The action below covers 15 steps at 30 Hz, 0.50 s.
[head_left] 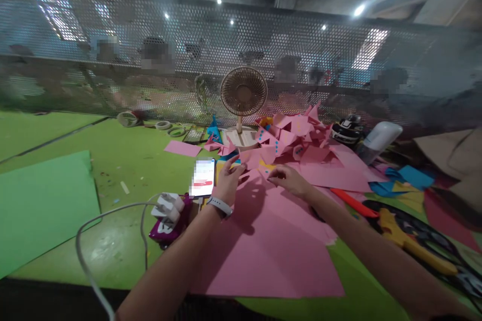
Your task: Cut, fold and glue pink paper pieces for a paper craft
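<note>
My left hand (228, 180), with a white band at the wrist, hovers over pink paper beside a lit phone (203, 178). Its fingers are spread and I see nothing in them. Across from it, my right hand (289, 180) has thumb and fingertips pinched together, close to a small pink paper piece with a blue dot and a yellow patch (266, 165). Whether that piece is in the pinch is too small to tell. Large pink sheets (271, 261) lie beneath both hands. Behind them rises a heap of folded pink paper shapes (297, 133), some with blue dots.
A small fan (244, 91) stands at the back before a perforated metal screen (181, 30). White plug adapters (169, 206) and a cable are at left, near a green sheet (48, 205). A yellow-handled tool (410, 243) and a white-capped bottle (380, 140) lie right.
</note>
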Each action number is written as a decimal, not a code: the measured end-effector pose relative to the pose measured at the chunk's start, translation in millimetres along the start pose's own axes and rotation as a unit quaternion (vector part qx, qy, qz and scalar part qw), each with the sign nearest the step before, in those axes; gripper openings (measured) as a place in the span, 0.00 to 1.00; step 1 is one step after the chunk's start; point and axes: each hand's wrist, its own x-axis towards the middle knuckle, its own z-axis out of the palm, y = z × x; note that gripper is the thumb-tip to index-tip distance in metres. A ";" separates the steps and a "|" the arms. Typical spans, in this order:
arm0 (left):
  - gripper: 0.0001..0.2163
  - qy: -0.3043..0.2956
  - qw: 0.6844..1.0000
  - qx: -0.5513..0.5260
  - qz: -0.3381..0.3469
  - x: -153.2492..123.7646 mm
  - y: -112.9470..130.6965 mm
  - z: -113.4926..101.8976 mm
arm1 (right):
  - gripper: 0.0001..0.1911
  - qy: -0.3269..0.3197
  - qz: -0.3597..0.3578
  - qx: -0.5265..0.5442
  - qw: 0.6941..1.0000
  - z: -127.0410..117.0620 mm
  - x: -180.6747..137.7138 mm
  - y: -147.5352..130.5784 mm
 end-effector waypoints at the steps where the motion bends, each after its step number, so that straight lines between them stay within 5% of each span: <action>1: 0.22 -0.010 1.000 0.009 -0.006 -1.9 -0.9 1.3 | 0.09 0.008 -0.010 0.019 1.000 -2.6 -5.1 -5.9; 7: 0.16 -0.049 0.996 0.040 -0.063 -12.6 -13.1 7.9 | 0.07 0.119 -0.051 0.081 0.988 -3.1 -3.8 -26.8; 15: 0.11 -0.075 0.993 0.018 -0.093 -20.0 -18.5 13.6 | 0.03 0.157 -0.081 0.059 0.982 11.0 -2.5 -26.9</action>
